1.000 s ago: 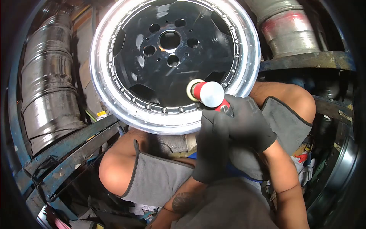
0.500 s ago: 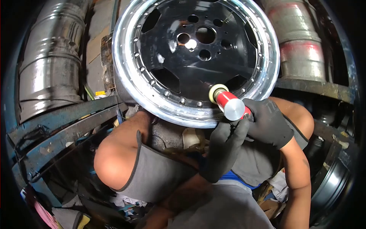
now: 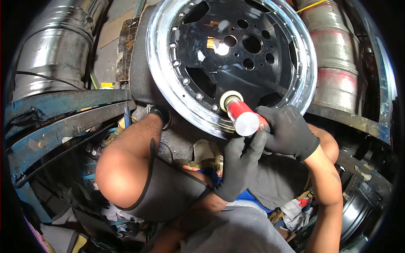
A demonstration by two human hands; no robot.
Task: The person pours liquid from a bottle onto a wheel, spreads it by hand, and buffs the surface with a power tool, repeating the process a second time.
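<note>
A car wheel with a glossy black face and bright polished lip leans in front of me, bolts ringing the face. My right hand, in a dark grey glove, is closed around the handle of a small red polisher with a silver end cap. Its cream round pad rests against the lower black face, close to the bolts. My left hand, gloved alike, has its fingers bent up against the polisher's near underside; part of that contact is hidden.
Metal drums stand at left, and another drum at right. Blue metal rails run beside my knee. A dark roller or tire-like cylinder lies behind the wheel. Another wheel rim sits at lower right, among rags and clutter.
The wheel appears farther right and slightly lower in view. The polisher's pad has slid left across the wheel face, both hands moving with it.
</note>
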